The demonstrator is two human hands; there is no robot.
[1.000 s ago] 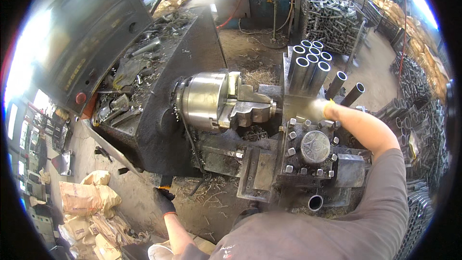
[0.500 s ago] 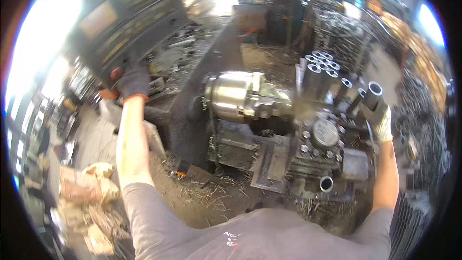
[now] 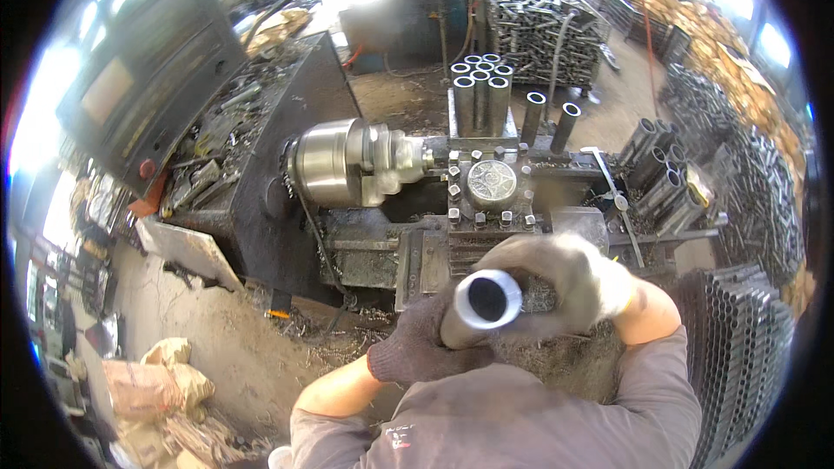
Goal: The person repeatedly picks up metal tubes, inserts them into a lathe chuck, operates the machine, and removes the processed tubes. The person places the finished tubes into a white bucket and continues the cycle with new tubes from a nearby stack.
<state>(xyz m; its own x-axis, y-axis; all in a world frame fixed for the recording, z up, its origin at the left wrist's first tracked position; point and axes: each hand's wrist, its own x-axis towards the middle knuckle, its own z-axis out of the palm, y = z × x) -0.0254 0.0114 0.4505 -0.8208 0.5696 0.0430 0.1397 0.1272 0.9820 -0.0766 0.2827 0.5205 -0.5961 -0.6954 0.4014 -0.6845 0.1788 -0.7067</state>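
A short metal tube [image 3: 460, 326] stands tilted in front of my chest, its bright open end facing up. My left hand [image 3: 419, 339], in a dark glove, is wrapped round the tube's side. Close by its right rim is my right hand [image 3: 578, 278], in a glove with a pale cuff and darker fingers. Those fingers curve about the rim, but motion blurs them, and whether they press on it cannot be told. Beyond the hands is a lathe with a shiny chuck [image 3: 328, 163] and a bolted tool post [image 3: 492, 182].
Several upright tubes [image 3: 480, 95] stand behind the tool post, with two more to their right. A caliper [image 3: 618, 201] lies near leaning tubes [image 3: 660, 169]. Stacked tubes [image 3: 743, 356] fill the lower right. Paper sacks [image 3: 152, 391] lie at lower left.
My left hand has left the red knob on the machine and come to the tube. My right hand has brought the tube from the right side to my chest. The view has shifted.
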